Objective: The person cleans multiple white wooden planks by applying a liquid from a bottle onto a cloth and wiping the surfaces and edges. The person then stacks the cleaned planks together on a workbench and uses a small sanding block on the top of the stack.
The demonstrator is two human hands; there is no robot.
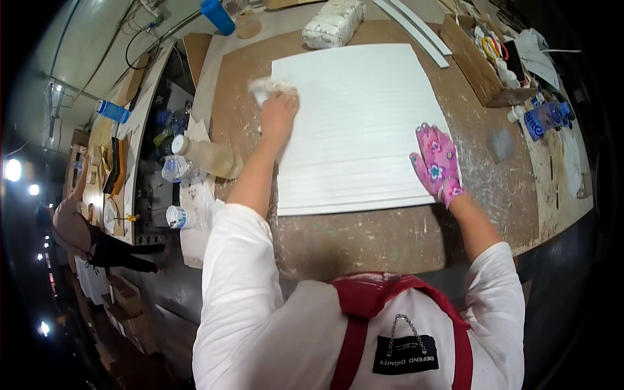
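Observation:
A large white panel [351, 130] with fine ridges across it lies flat on a brown, paint-marked board [351, 244]. At its upper left edge my bare left hand [279, 116] is closed on a crumpled white rag [270, 88], which partly sticks out past the panel's side. My right hand [437, 162], in a pink flowered glove, rests with fingers stretched out on the panel's right edge. The fingertips of my left hand are partly hidden by the rag.
A whitish wrapped block [333, 24] and white strips [416, 29] lie beyond the panel. A cardboard box of tools [478, 62] and a bottle [546, 120] stand right. A cloudy jug [208, 156] lies left, near a white cup [180, 217]. Another person [75, 224] works far left.

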